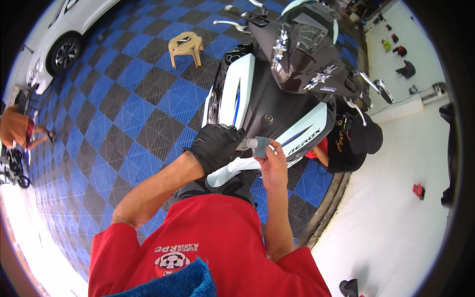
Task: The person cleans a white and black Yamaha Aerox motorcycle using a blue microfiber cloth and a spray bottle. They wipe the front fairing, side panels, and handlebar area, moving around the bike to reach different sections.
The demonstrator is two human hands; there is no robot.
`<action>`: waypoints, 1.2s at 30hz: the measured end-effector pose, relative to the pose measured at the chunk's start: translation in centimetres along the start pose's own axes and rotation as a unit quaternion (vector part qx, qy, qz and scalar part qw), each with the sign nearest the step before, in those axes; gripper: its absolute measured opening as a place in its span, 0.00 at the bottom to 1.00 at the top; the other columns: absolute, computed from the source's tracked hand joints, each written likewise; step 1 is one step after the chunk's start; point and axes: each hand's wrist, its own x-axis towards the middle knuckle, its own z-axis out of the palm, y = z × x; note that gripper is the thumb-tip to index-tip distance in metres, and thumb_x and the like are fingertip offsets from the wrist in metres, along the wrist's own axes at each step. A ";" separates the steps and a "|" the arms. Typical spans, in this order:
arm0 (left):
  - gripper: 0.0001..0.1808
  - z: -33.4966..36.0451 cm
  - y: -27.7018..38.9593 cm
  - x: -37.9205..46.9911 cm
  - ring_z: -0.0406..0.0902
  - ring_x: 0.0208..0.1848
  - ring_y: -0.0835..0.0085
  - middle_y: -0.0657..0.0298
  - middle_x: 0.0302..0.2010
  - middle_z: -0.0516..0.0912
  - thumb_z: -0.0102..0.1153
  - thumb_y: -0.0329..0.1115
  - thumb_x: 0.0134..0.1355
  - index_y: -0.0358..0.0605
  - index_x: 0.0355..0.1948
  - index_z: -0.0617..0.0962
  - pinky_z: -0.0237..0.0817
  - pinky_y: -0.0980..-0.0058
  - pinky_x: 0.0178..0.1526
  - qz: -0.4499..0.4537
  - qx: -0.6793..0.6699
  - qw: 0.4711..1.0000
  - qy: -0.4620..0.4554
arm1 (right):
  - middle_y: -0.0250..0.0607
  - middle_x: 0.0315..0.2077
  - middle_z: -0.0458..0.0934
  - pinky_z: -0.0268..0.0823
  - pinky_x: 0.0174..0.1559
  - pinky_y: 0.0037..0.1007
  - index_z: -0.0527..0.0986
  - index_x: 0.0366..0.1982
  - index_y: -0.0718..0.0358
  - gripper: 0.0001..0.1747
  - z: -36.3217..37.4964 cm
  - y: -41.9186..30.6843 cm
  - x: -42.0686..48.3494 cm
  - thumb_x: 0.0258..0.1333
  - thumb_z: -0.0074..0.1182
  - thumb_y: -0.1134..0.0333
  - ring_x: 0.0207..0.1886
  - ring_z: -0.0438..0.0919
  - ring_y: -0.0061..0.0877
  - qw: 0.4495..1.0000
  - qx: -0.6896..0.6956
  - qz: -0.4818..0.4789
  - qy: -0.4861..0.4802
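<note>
My left hand (pixel 216 147), in a black glove, is closed around a small clear bottle (pixel 249 144), whose tip points right. My bare right hand (pixel 274 159) pinches a grey-blue cloth or pad (pixel 262 146) between thumb and fingers, against the bottle's tip. Both hands are above the nose of a Yamaha Aerox scooter (pixel 256 100), with black and pale panels. The scooter's handlebar cover is farther off at the top. Most of the bottle is hidden by the glove.
A person in a black cap (pixel 366 133) crouches at the scooter's right side, by a white wall (pixel 393 148). A beige plastic stool (pixel 186 42) holds a dark object. A white car (pixel 48 48) stands upper left; another person (pixel 16 126) and a motorcycle (pixel 15 167) are far left.
</note>
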 end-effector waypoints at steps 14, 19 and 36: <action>0.14 -0.8 3.4 4.6 0.85 0.32 0.55 0.54 0.30 0.85 0.67 0.40 0.59 0.43 0.41 0.84 0.74 0.56 0.35 0.046 0.138 0.988 -0.054 | 0.38 0.46 0.85 0.75 0.51 0.30 0.77 0.56 0.69 0.16 -1.9 -0.9 0.5 0.72 0.55 0.69 0.46 0.82 0.22 1.000 0.018 -0.003 -0.024; 0.15 -1.2 4.2 4.8 0.84 0.29 0.56 0.54 0.29 0.85 0.68 0.41 0.59 0.44 0.43 0.84 0.73 0.57 0.33 0.043 0.124 0.991 -0.027 | 0.38 0.46 0.85 0.76 0.50 0.29 0.77 0.56 0.69 0.15 -2.6 -1.8 1.0 0.73 0.55 0.70 0.45 0.83 0.23 0.998 0.056 0.012 -0.037; 0.15 -0.6 5.8 4.2 0.84 0.27 0.55 0.53 0.27 0.85 0.67 0.43 0.62 0.45 0.44 0.85 0.72 0.57 0.29 0.024 0.095 0.995 0.024 | 0.41 0.46 0.86 0.76 0.50 0.30 0.77 0.55 0.70 0.14 -3.3 -3.0 1.7 0.73 0.55 0.70 0.45 0.83 0.24 0.997 0.024 0.037 -0.055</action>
